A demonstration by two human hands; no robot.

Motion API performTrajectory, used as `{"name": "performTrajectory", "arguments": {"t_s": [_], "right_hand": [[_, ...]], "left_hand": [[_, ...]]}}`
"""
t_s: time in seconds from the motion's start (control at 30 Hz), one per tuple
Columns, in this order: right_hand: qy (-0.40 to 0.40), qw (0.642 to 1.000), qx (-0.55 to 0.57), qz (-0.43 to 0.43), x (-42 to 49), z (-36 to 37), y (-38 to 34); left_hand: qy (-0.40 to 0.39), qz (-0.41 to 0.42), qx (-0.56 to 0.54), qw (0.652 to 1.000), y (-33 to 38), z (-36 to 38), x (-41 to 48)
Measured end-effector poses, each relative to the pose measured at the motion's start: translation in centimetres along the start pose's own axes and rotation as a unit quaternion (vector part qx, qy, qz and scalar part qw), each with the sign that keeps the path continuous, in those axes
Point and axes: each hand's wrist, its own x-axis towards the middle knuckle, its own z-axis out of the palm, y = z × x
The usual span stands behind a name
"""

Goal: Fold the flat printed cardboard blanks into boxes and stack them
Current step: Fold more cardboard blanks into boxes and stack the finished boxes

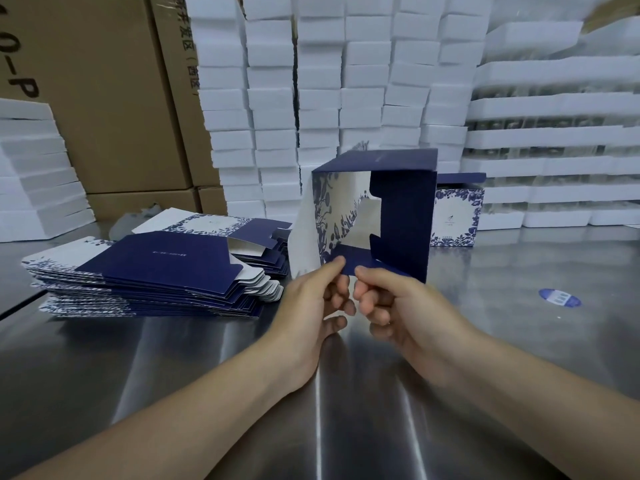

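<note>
Box (375, 216) at frame centre, open end toward hands. Left hand (311, 299) and right hand (391, 306) both pinched bottom flap (353, 259), thumbs on top. Blanks (156, 271) left.

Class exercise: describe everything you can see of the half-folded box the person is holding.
The half-folded box is printed card, navy outside with blue floral panels on white. It is opened into a square tube, its near end unsealed, showing a notched navy side flap. The left hand and right hand pinch its bottom flap, holding it above the steel table.

Bare forearms, no sleeves, rings
</note>
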Motion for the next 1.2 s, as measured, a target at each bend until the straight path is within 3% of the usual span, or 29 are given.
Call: {"name": "performTrajectory", "arguments": {"t_s": [0.1, 0.33, 0.57, 0.7, 0.8, 0.93, 1.03, 1.2], "right_hand": [[-0.016, 1.000, -0.018, -0.010, -0.1, 0.2, 0.1], [0.064, 0.997, -0.024, -0.025, -0.3, 0.1, -0.4], [0.069, 0.995, -0.059, -0.044, -0.1, 0.2, -0.1], [0.095, 0.990, -0.066, -0.078, 0.2, -0.4, 0.1], [0.097, 0.987, -0.027, -0.125, 0.6, -1.0, -0.1], [0.149, 0.967, -0.073, -0.192, 1.1, -2.1, -0.9], [0.202, 0.942, -0.129, -0.234, 1.6, -3.4, -1.7], [0.260, 0.897, -0.224, -0.279, 1.8, -4.7, -2.3]], "left_hand": [[-0.006, -0.003, 0.027, 1.000, -0.2, 0.2, -0.1], [0.036, -0.023, -0.043, 0.998, 0.0, -0.3, 0.4], [0.090, -0.011, -0.032, 0.995, -0.3, 0.1, 0.3], [0.063, 0.000, -0.036, 0.997, -0.2, 0.0, 0.3], [0.020, 0.029, 0.026, 0.999, -0.1, 0.2, 0.0], [-0.029, 0.043, 0.073, 0.996, -0.8, 0.1, 0.0], [0.010, 0.052, 0.037, 0.998, -0.8, -0.1, 0.2], [0.006, 0.176, 0.101, 0.979, -1.0, -1.1, 0.7]]}}
